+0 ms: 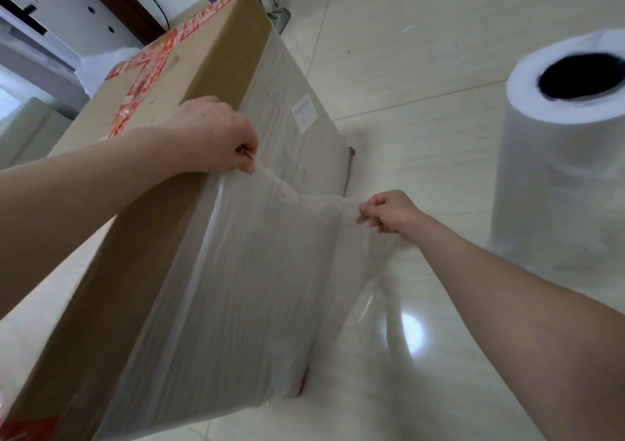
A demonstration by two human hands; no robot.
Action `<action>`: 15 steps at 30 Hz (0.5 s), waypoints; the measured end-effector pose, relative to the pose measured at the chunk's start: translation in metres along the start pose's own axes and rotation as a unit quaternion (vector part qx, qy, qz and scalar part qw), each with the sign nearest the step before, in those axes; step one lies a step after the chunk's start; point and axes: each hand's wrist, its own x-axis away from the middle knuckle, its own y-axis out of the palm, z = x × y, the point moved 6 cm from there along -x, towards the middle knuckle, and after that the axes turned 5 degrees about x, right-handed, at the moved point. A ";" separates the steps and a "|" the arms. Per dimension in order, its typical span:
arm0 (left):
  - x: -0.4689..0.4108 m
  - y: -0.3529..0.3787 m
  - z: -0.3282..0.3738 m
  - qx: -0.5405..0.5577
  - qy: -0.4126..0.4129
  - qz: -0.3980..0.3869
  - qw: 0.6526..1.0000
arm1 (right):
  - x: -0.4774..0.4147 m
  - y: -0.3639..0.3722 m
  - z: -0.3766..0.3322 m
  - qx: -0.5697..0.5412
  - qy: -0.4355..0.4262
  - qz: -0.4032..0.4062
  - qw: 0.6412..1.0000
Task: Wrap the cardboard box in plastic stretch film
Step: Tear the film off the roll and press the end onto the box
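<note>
both hands pinch the stretch film (291, 200) between them: left hand (216, 136) at the cardboard box (142, 224) edge, right hand (389, 212) beside it.

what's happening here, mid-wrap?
A person is wrapping a cardboard box on the tiled floor in stretch film. The film already covers the box's near side face. The left hand pinches the film at the top edge of the box, and the right hand pinches it further out, pulling it taut between them. The film roll stands upright on the floor to the right, unheld.
</note>
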 end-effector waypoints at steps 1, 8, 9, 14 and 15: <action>-0.001 0.000 0.000 0.002 0.000 -0.001 1.000 | 0.001 0.002 0.002 -0.043 0.022 -0.017 0.999; -0.002 0.001 -0.001 0.006 0.007 -0.003 1.000 | -0.004 -0.008 0.005 0.047 0.005 0.028 0.998; -0.001 0.002 0.000 0.003 0.009 -0.002 1.000 | -0.007 -0.011 0.003 0.123 -0.014 0.051 0.991; 0.000 0.005 0.003 -0.091 0.045 0.025 0.994 | -0.014 -0.007 -0.005 0.252 0.004 0.127 0.959; 0.001 0.006 0.003 -0.114 0.052 0.035 0.992 | -0.018 -0.003 -0.007 0.253 0.008 0.140 0.957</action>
